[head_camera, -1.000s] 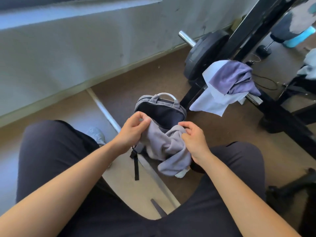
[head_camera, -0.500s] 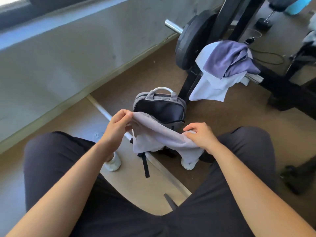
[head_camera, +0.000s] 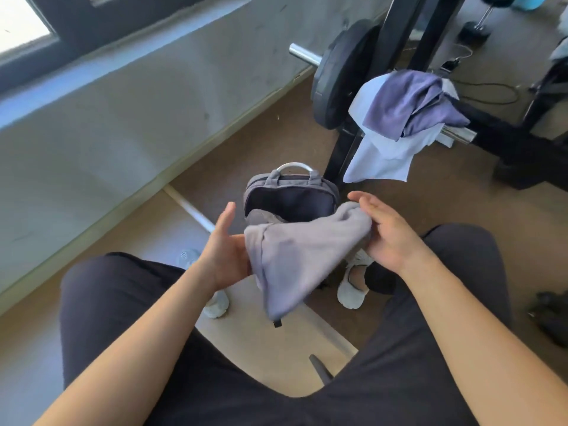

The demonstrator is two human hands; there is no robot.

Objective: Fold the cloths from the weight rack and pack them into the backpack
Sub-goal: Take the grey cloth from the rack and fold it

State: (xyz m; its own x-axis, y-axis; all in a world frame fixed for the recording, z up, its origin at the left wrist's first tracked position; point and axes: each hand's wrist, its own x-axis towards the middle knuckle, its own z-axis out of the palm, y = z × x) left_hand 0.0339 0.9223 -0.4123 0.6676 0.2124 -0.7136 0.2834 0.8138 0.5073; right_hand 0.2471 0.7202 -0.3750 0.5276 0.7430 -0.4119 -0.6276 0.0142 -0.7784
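Note:
A grey cloth [head_camera: 295,253] is stretched between my hands above my knees, its lower corner hanging down. My left hand [head_camera: 222,250] supports its left end with the thumb raised; the fingers are hidden under the fabric. My right hand [head_camera: 388,233] holds the bunched right end. Just beyond, the grey backpack [head_camera: 289,181] stands open on the floor, its dark inside showing. A purple cloth [head_camera: 408,103] lies over a pale blue cloth [head_camera: 384,158] on the weight rack [head_camera: 396,32] at upper right.
A black weight plate [head_camera: 338,75] on a steel bar [head_camera: 304,55] stands behind the backpack, close to the wall. My white shoes [head_camera: 353,284] flank the bag. A dumbbell [head_camera: 476,29] and cables lie at far right. I sit on a tan bench [head_camera: 270,358].
The cloth has been lifted and turned between my hands. My left thumb has let go and points up. The view has tilted down and nearer.

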